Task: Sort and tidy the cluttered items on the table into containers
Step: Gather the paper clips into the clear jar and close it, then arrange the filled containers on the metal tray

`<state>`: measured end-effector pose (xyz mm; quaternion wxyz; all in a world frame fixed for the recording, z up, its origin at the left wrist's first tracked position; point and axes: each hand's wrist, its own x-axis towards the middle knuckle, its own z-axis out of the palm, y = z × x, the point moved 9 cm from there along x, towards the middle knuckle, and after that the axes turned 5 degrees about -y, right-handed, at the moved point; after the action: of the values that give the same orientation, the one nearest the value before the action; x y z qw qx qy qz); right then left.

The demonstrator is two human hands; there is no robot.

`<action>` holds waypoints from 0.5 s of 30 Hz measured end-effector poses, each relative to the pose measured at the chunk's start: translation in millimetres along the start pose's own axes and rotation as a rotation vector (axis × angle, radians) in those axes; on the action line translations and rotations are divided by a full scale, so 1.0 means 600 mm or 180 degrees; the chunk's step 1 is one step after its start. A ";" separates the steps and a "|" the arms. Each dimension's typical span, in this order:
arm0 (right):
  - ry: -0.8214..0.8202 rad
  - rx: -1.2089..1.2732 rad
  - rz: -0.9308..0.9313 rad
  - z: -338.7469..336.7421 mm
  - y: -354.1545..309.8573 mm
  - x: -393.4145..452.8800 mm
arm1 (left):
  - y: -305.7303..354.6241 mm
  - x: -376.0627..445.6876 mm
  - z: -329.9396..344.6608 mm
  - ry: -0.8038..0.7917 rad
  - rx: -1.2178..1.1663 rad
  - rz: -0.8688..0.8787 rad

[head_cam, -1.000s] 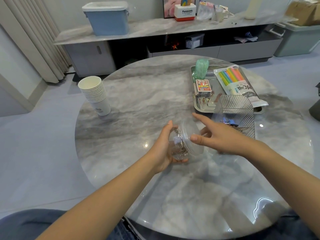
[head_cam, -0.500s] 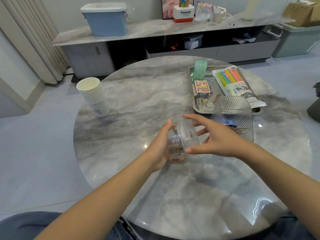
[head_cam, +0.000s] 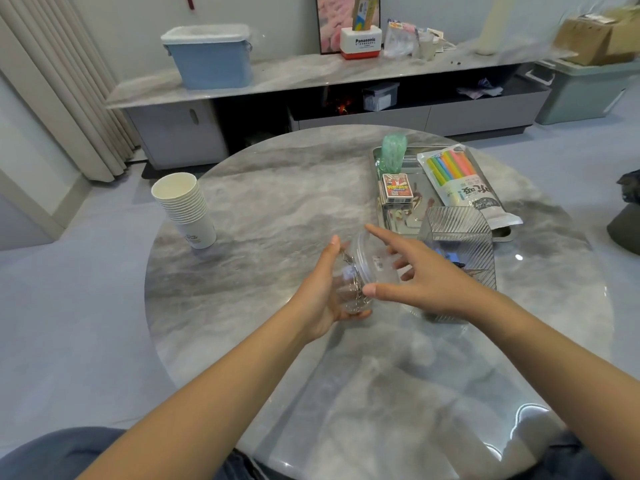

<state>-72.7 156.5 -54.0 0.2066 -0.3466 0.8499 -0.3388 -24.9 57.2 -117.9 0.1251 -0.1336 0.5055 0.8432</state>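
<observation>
Behind, "Panasonic" box (head_cam: 361, 42); left hand (head_cam: 323, 295) grips clear jar (head_cam: 360, 277), right hand (head_cam: 420, 282) spread on lid.

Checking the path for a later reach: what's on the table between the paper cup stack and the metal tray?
Head view: nothing; bare marble tabletop runs from the paper cup stack to the metal tray.

Left of the left hand (head_cam: 323, 292) the table (head_cam: 277, 209) lay bare as far as the stack of paper cups (head_cam: 185, 209), while just beyond the right hand (head_cam: 420, 278) the ribbed clear box (head_cam: 457, 233) and the metal tray (head_cam: 391, 220) blocked the way.
</observation>
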 end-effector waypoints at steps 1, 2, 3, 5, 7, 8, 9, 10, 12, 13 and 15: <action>0.0030 0.0032 -0.0034 -0.011 -0.003 0.003 | 0.009 0.005 0.008 -0.0039 -0.0055 -0.0003; 0.0060 0.0062 -0.0053 -0.021 -0.005 0.007 | 0.015 0.010 0.014 -0.0075 -0.0124 -0.0014; 0.0092 0.0093 -0.0067 -0.032 -0.007 0.011 | 0.021 0.016 0.019 -0.0102 -0.0178 -0.0027; 0.0218 0.0101 -0.0014 -0.065 -0.005 0.020 | 0.040 0.035 0.030 -0.0153 -0.0184 -0.0065; 0.0343 0.0048 0.0083 -0.099 -0.001 0.034 | 0.059 0.059 0.037 -0.0108 -0.0069 -0.0124; 0.0399 -0.0003 0.0129 -0.116 0.002 0.043 | 0.069 0.073 0.039 -0.0055 0.0043 -0.0124; 0.0456 -0.0059 0.0144 -0.134 0.005 0.055 | 0.083 0.090 0.042 -0.0003 0.0158 -0.0115; 0.0513 -0.0125 0.0162 -0.152 0.010 0.067 | 0.095 0.106 0.043 0.0061 0.0251 -0.0096; 0.0614 -0.0235 0.0245 -0.193 0.025 0.098 | 0.125 0.148 0.047 0.0179 0.0374 -0.0037; 0.0671 -0.0278 0.0304 -0.212 0.035 0.113 | 0.139 0.169 0.049 0.0226 0.0474 0.0001; 0.0777 -0.0391 0.0418 -0.248 0.054 0.142 | 0.161 0.213 0.054 0.0309 0.0705 0.0044</action>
<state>-231.9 175.9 14.4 0.1018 -0.2585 0.9087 -0.3115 -180.7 51.3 -69.0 0.1088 -0.1562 0.6019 0.7755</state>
